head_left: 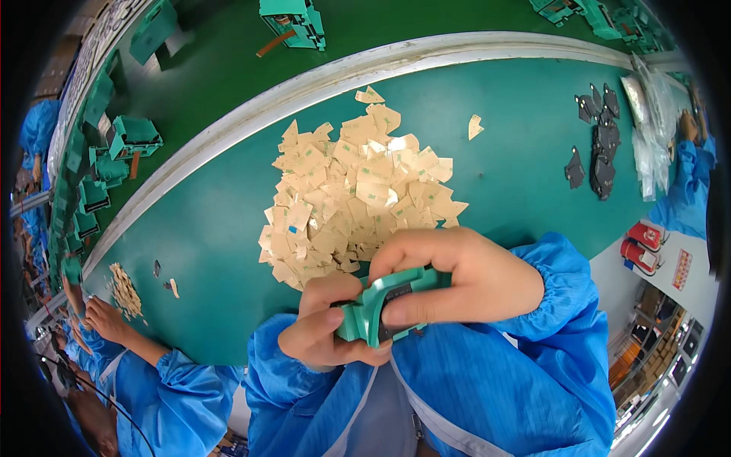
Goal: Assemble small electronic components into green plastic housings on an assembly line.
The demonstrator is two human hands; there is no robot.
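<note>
In front of my chest I hold a small green plastic housing [370,311] between both hands. The fingers of my left hand [321,326] are wrapped round its left end. My right hand [476,280] grips the other end, with its thumb against a dark insert [397,294] inside the housing. Part of that insert is hidden by the thumb. Just beyond my hands lies a large heap of beige paper-backed stickers [335,194] on the green tabletop [533,152]. One loose sticker [475,127] rests apart, to the right of the heap.
Flat black parts [605,145] lie at the right, beside clear plastic bags [647,129]. A metal rail [228,129] separates the table from a green surface carrying green housings [135,137]. Co-workers' hands [106,320] are at left, near a small beige pile [125,292]; a blue sleeve [685,190] is at right.
</note>
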